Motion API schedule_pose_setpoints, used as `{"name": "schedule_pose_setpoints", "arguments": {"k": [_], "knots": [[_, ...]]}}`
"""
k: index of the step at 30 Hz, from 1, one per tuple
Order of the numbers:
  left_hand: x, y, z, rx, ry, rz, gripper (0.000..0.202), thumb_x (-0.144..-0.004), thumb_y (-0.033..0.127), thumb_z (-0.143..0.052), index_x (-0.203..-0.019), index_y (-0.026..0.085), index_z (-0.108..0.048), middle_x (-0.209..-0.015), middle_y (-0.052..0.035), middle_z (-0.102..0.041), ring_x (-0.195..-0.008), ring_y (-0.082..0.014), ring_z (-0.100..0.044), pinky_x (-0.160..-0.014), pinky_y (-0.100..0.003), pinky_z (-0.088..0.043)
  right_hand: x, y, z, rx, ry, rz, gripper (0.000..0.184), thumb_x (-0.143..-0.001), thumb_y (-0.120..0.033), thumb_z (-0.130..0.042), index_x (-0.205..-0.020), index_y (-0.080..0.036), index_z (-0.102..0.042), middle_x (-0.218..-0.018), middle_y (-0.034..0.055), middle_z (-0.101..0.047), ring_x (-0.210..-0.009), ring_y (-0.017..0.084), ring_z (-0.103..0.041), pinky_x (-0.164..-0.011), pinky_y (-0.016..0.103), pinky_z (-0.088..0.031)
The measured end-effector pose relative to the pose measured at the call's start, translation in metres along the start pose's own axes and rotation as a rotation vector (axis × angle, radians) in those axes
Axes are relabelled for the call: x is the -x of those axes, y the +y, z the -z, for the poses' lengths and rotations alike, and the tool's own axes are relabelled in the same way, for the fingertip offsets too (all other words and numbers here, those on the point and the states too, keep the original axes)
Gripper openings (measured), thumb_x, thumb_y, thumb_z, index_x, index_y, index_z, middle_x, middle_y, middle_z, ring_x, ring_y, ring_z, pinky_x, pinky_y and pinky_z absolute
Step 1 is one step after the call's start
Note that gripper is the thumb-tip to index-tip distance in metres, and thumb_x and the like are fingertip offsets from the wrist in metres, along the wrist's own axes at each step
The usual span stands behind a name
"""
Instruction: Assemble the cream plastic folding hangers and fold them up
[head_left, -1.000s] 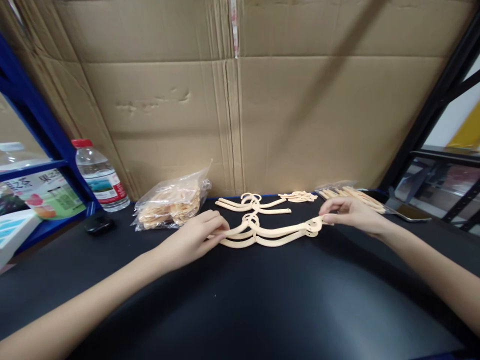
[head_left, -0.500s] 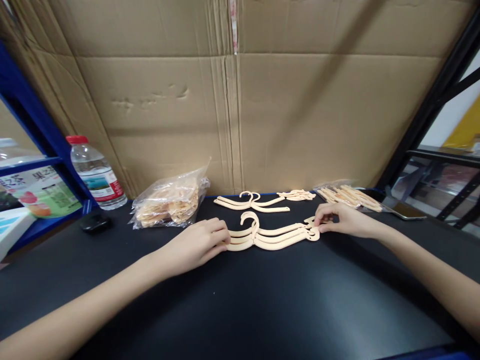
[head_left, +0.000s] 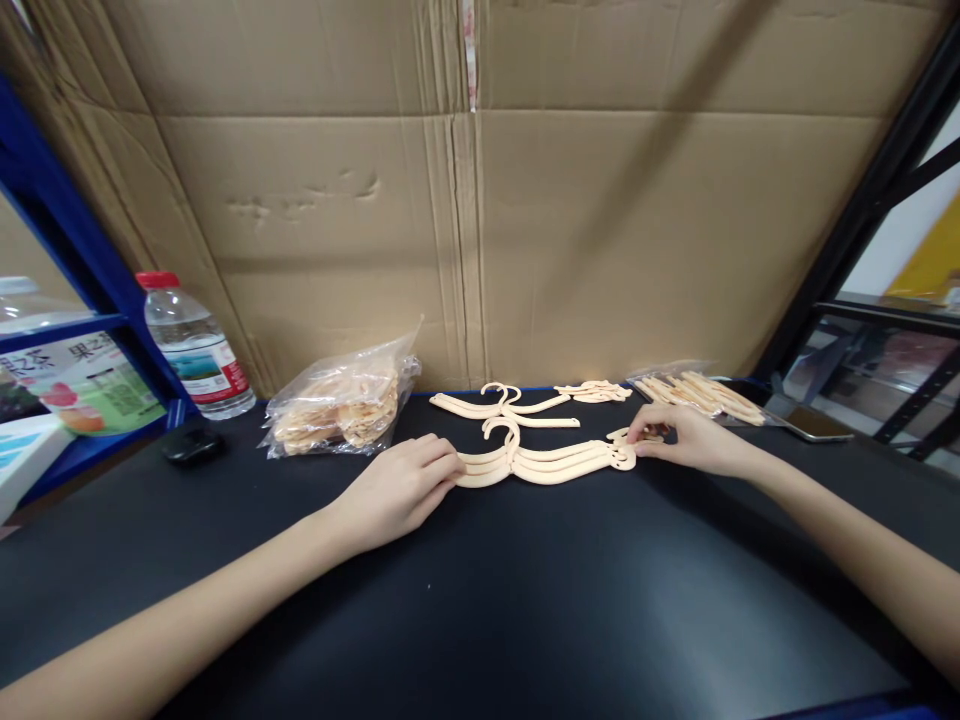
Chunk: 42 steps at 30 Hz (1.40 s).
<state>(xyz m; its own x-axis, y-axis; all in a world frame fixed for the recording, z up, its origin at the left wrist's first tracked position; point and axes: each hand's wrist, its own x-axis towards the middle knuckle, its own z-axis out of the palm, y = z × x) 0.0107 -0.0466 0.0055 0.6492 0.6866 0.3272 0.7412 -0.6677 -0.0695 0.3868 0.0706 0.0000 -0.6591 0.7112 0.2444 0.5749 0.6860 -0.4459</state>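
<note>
A bunch of cream plastic hangers (head_left: 562, 466) lies on the black table, hooks pointing away from me. My left hand (head_left: 412, 482) is closed on the left ends of their arms, and its fingertips hide those ends. At the right ends sit small cream clip-like pieces (head_left: 622, 455) with curved openings. My right hand (head_left: 667, 437) pinches one of these pieces between thumb and fingers. Just behind lie more cream hangers (head_left: 499, 408), touching or nearly touching the hooks of the front bunch. A little pile of loose cream pieces (head_left: 592, 391) rests to their right.
A clear bag of cream parts (head_left: 337, 405) stands at the back left, beside a black mouse (head_left: 192, 445) and a red-capped water bottle (head_left: 196, 350). At the back right are a bag of cream bars (head_left: 697, 393) and a phone (head_left: 817, 424). Cardboard (head_left: 337, 200) walls the back.
The front hangers have shifted slightly away from me, nearer the rear ones, and lie closer together. Both hands keep their places at the two ends; the right-end pieces have bunched up.
</note>
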Motion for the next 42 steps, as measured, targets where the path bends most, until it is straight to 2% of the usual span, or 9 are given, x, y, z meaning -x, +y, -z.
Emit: {"name": "schedule_pose_setpoints", "arguments": {"k": [7, 10, 13, 16, 21, 28, 32, 36, 42], "knots": [[0.002, 0.000, -0.004, 0.041, 0.052, 0.063, 0.018, -0.091, 0.017, -0.041, -0.102, 0.016, -0.055, -0.099, -0.0103, -0.060, -0.092, -0.0225, -0.056, -0.080, -0.036, -0.049, 0.001, 0.000, 0.001, -0.006, 0.001, 0.057, 0.025, -0.085, -0.040, -0.055, -0.091, -0.018, -0.064, -0.094, 0.0083, -0.067, -0.086, 0.023, -0.061, -0.075, 0.036, -0.048], [0.003, -0.001, -0.006, 0.070, 0.060, 0.102, 0.024, -0.091, 0.020, -0.045, -0.113, 0.016, -0.054, -0.116, -0.0123, -0.058, -0.109, -0.0246, -0.054, -0.093, -0.039, -0.046, 0.002, 0.000, -0.004, 0.011, 0.054, 0.059, 0.034, -0.088, -0.041, -0.048, -0.111, -0.019, -0.059, -0.114, 0.0109, -0.063, -0.104, 0.027, -0.058, -0.087, 0.042, -0.048], [0.005, -0.003, -0.010, 0.065, -0.001, 0.154, 0.039, -0.094, 0.026, -0.042, -0.131, 0.015, -0.044, -0.136, -0.0146, -0.049, -0.128, -0.0276, -0.043, -0.105, -0.046, -0.038, 0.004, -0.007, -0.014, 0.094, 0.071, 0.004, 0.054, -0.092, -0.048, -0.039, -0.133, -0.014, -0.044, -0.137, 0.0153, -0.048, -0.126, 0.031, -0.044, -0.104, 0.050, -0.037], [0.006, -0.004, -0.015, 0.069, -0.127, 0.215, 0.048, -0.097, 0.032, -0.033, -0.140, 0.012, -0.034, -0.146, -0.0157, -0.039, -0.136, -0.0284, -0.033, -0.110, -0.052, -0.029, 0.005, -0.017, -0.027, 0.216, -0.017, -0.016, 0.070, -0.093, -0.056, -0.032, -0.144, -0.007, -0.031, -0.149, 0.0175, -0.030, -0.138, 0.031, -0.026, -0.113, 0.050, -0.023], [0.006, -0.004, -0.016, 0.104, -0.201, 0.240, 0.048, -0.099, 0.031, -0.025, -0.142, 0.011, -0.032, -0.149, -0.0137, -0.034, -0.139, -0.0251, -0.029, -0.114, -0.052, -0.021, 0.005, -0.022, -0.037, 0.340, -0.165, 0.025, 0.073, -0.095, -0.057, -0.021, -0.146, -0.005, -0.026, -0.151, 0.0157, -0.023, -0.141, 0.029, -0.016, -0.115, 0.050, -0.017], [0.008, -0.004, -0.019, 0.115, -0.175, 0.237, 0.047, -0.098, 0.029, -0.027, -0.142, 0.013, -0.032, -0.149, -0.0129, -0.035, -0.138, -0.0251, -0.030, -0.113, -0.053, -0.021, 0.006, -0.016, -0.037, 0.380, -0.133, 0.068, 0.072, -0.096, -0.055, -0.019, -0.144, -0.003, -0.030, -0.149, 0.0175, -0.028, -0.139, 0.029, -0.022, -0.113, 0.051, -0.022], [0.009, -0.004, -0.021, 0.098, -0.136, 0.242, 0.046, -0.098, 0.028, -0.029, -0.142, 0.016, -0.033, -0.147, -0.0119, -0.038, -0.138, -0.0257, -0.031, -0.112, -0.056, -0.019, 0.004, -0.014, -0.037, 0.362, -0.049, 0.092, 0.068, -0.096, -0.054, -0.025, -0.142, -0.005, -0.035, -0.146, 0.0185, -0.035, -0.137, 0.032, -0.028, -0.111, 0.055, -0.024], [0.007, -0.003, -0.019, 0.100, -0.060, 0.230, 0.044, -0.096, 0.025, -0.031, -0.139, 0.017, -0.037, -0.144, -0.0113, -0.043, -0.136, -0.0258, -0.034, -0.112, -0.056, -0.020, 0.001, -0.013, -0.032, 0.234, 0.175, 0.098, 0.055, -0.096, -0.048, -0.032, -0.137, -0.014, -0.044, -0.140, 0.0146, -0.046, -0.130, 0.030, -0.040, -0.107, 0.052, -0.033], [0.005, -0.003, -0.017, 0.158, 0.179, 0.249, 0.029, -0.095, 0.024, -0.037, -0.117, 0.019, -0.055, -0.117, -0.0087, -0.064, -0.111, -0.0232, -0.058, -0.103, -0.047, -0.038, -0.004, 0.000, -0.025, -0.168, 0.543, -0.124, 0.036, -0.089, -0.046, -0.044, -0.104, -0.019, -0.064, -0.107, 0.0090, -0.067, -0.105, 0.028, -0.059, -0.096, 0.046, -0.043]]}}
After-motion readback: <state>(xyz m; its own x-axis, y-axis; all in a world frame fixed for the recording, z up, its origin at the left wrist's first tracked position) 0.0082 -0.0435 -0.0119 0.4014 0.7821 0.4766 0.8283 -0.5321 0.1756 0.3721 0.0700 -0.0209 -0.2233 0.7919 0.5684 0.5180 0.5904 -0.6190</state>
